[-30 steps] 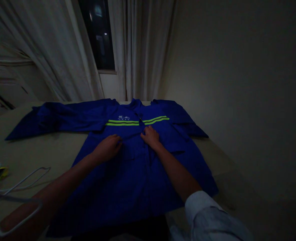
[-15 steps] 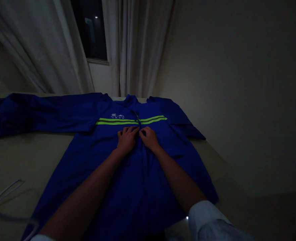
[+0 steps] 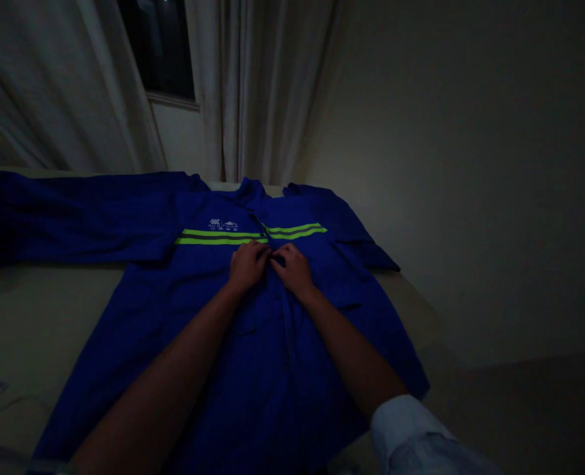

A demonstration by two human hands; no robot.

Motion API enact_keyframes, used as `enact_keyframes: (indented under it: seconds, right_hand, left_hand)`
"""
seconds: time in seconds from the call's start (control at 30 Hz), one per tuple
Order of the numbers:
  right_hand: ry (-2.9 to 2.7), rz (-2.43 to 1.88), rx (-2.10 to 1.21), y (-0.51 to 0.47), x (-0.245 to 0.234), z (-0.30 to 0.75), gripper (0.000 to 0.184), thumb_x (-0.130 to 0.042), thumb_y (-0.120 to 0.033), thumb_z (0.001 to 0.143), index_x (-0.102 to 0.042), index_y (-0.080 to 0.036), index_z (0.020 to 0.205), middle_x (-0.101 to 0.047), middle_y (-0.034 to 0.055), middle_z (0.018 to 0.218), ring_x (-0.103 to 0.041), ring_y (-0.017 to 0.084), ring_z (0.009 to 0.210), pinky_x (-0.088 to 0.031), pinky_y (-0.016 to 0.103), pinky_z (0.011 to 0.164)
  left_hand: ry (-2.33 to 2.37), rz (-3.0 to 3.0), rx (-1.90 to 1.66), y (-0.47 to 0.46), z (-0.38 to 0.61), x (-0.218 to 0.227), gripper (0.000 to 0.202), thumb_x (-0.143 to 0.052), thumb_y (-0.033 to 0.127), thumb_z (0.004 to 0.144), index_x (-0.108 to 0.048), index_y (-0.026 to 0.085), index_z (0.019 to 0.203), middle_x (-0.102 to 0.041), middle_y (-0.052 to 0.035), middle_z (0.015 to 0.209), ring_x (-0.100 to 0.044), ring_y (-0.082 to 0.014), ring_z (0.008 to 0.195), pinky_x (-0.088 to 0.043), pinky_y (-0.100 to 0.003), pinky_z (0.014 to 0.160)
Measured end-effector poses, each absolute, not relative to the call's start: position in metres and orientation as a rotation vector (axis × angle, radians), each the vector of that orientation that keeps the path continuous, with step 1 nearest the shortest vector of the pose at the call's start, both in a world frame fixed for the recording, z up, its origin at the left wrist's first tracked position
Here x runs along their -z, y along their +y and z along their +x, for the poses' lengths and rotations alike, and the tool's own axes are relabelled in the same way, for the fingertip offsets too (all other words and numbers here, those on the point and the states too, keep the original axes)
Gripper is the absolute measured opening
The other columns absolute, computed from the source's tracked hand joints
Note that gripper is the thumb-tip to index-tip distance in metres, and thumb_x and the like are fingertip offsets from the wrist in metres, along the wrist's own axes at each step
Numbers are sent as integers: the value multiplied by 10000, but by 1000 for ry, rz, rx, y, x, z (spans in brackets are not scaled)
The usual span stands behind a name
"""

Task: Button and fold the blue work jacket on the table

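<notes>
My left hand [image 3: 247, 265] and right hand [image 3: 292, 269] are curled shut on the edges of the blue work jacket [image 3: 253, 396]. Its long front opening [image 3: 286, 323] runs straight away from me, between both hands, to the collar [image 3: 250, 190].

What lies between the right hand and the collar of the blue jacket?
In the head view, the right hand and the collar have only the blue jacket's chest between them, crossed by two green stripes.

Jacket sleeve [image 3: 49, 218] cut off, chest logo [image 3: 223, 225] too small to read
</notes>
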State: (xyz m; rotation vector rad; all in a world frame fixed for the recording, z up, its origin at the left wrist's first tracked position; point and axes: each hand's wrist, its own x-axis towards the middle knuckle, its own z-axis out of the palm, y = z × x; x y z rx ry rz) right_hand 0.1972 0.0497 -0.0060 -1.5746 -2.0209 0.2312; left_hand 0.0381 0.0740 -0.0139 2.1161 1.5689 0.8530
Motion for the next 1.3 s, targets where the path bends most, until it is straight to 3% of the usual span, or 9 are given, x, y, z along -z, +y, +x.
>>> enact_keyframes:
  seconds: [0.17,0.4,0.6,0.93,1.3]
  right_hand:
    - [-2041,-1579,-155,44,3,194,195,-595,-299,1036,-763,-250,1122,-660,56,1164,-662,198,1061,-516,299,966]
    - [-2065,-1572,-153,45,3,196,187,-644,-299,999,-774,-245,1122,-658,66,1173,-658,206,1075,-527,306,959]
    - [-2122,-1570,-26,43,2,192,213,-588,-324,1030,-753,-247,1140,-652,66,1179,-656,203,1048,-516,288,921]
    - [-1984,-1462,-95,54,8,194,164,-547,-237,1018,-709,-209,1024,-660,69,1071,-651,208,1029,-508,308,942]
    - [-2215,-1511,82,47,-2,189,187,-523,-255,1067,-703,-206,1080,-653,77,1131,-658,194,924,-491,282,792]
  left_hand:
    - [1567,2041,-802,76,36,12,319,-437,333,1061,-729,224,1128,-779,-92,1096,-687,-243,1039,-463,-320,868]
    - [1611,2021,-795,74,37,10,291,-441,326,1063,-707,226,1126,-779,-91,1110,-699,-257,1051,-450,-323,854]
    - [1561,1986,-885,74,35,11,295,-431,320,1066,-703,211,1103,-777,-93,1100,-700,-246,1048,-452,-308,846]
    - [1503,2031,-980,76,39,16,255,-449,297,1046,-688,215,1082,-771,-107,1052,-704,-270,1012,-472,-337,859]
    - [1425,1839,-1126,81,37,19,204,-509,253,1001,-704,199,1026,-770,-85,1024,-691,-239,944,-486,-338,861]
